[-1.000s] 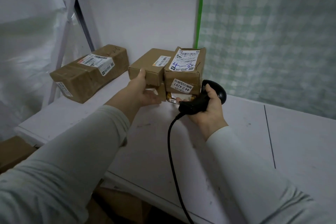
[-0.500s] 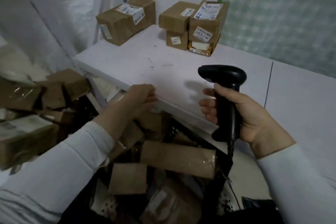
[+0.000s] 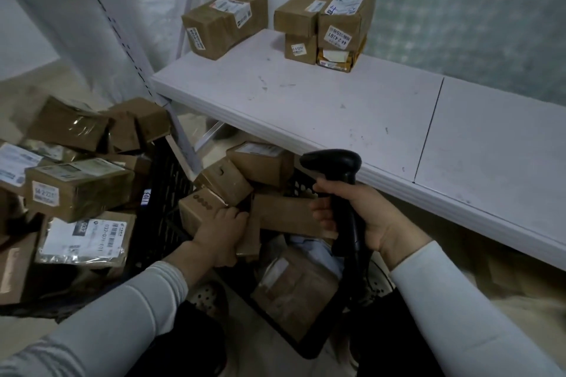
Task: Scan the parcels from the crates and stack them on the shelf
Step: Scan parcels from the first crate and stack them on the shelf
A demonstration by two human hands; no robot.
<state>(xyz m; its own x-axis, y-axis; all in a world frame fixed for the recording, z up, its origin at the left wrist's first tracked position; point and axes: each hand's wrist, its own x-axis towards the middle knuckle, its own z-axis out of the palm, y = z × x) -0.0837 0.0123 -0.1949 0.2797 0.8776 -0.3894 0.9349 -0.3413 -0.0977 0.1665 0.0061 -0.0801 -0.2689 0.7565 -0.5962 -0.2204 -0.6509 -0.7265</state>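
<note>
The left hand (image 3: 221, 234) reaches down into the black crate (image 3: 167, 190), fingers curled over a cardboard parcel (image 3: 196, 214), while the right hand (image 3: 364, 217) grips the upright barcode scanner (image 3: 340, 180).

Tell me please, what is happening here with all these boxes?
A person is working through parcels. The left hand grips a small box inside the black crate. The right hand holds a black scanner upright beside it. Five stacked boxes stand at the back of the white shelf. More piled boxes lie on the left.

Left hand (image 3: 221, 236) grips a crate parcel (image 3: 196, 215); right hand (image 3: 364, 217) holds scanner (image 3: 340, 180).
</note>
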